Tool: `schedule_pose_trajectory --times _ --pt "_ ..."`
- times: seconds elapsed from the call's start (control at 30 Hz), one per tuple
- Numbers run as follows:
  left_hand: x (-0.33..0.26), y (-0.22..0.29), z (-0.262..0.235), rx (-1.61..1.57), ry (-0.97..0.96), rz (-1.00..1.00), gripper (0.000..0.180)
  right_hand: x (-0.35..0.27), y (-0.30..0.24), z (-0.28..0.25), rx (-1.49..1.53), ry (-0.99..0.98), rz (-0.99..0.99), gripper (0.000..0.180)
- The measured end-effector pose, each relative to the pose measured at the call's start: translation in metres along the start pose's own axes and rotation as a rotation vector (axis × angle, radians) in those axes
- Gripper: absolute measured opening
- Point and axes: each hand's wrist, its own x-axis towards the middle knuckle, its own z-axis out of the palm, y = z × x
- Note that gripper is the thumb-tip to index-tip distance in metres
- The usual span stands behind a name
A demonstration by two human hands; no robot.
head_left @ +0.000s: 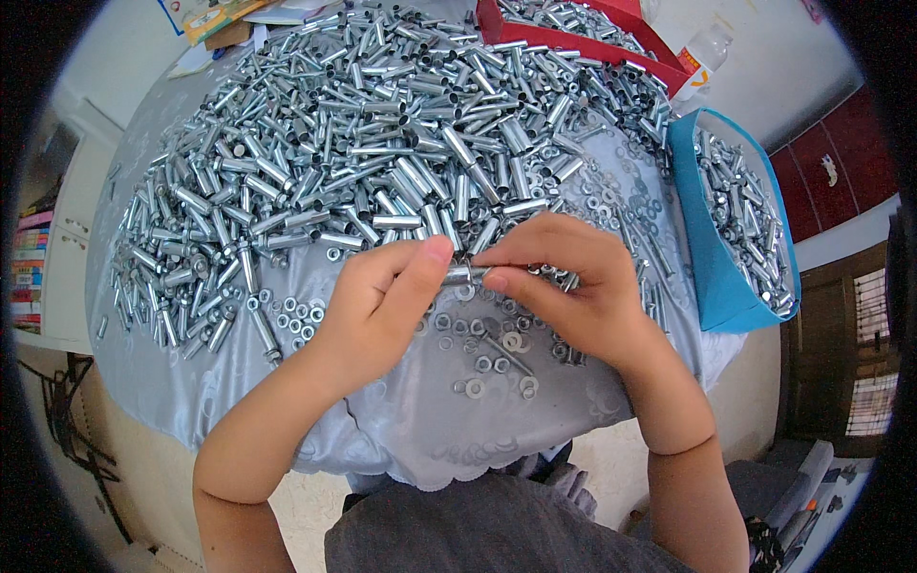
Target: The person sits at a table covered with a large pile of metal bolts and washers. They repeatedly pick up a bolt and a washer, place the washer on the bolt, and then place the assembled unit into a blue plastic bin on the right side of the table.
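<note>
On a silvery cloth-covered table (191,382), your left hand (382,306) and right hand (564,286) pinch one small, stiff, slick metal sleeve (463,275) by its ends.

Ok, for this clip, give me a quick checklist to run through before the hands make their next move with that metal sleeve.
1. Metal sleeve pinched between both hands: ok; left hand and right hand meet on it.
2. Part already fitted inside the sleeve: cannot tell; fingers cover both ends.
3. Loose nuts and washers within reach on the grey cloth: ok; they lie just below the hands.
4. Supply of sleeves: ok; the big pile lies just beyond the hands.
5. Blue box open at the right: ok; it already holds metal parts.
6. Cloth edge secure: cannot tell; it hangs over the table's near rim.
</note>
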Motion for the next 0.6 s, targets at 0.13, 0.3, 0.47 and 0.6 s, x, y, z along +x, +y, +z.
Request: schedule_pose_trajectory --times 0.13,0.3,0.47,0.6 --pt "-0.002 0.0 -0.001 -0.026 -0.043 0.03 0.034 -0.002 -0.005 -0.002 0.382 -0.04 0.28 0.013" --pt "-0.005 0.003 -0.002 -0.159 -0.137 -0.064 0.034 -0.003 -0.006 -0.007 0.648 -0.169 0.356 0.015" --pt "-0.005 0.003 -0.004 -0.169 -0.234 -0.035 0.037 -0.002 -0.004 -0.01 0.618 -0.266 0.254 0.017" --pt "-0.002 0.002 -0.003 -0.186 -0.152 -0.067 0.038 -0.005 -0.008 -0.005 0.484 -0.1 0.259 0.016"
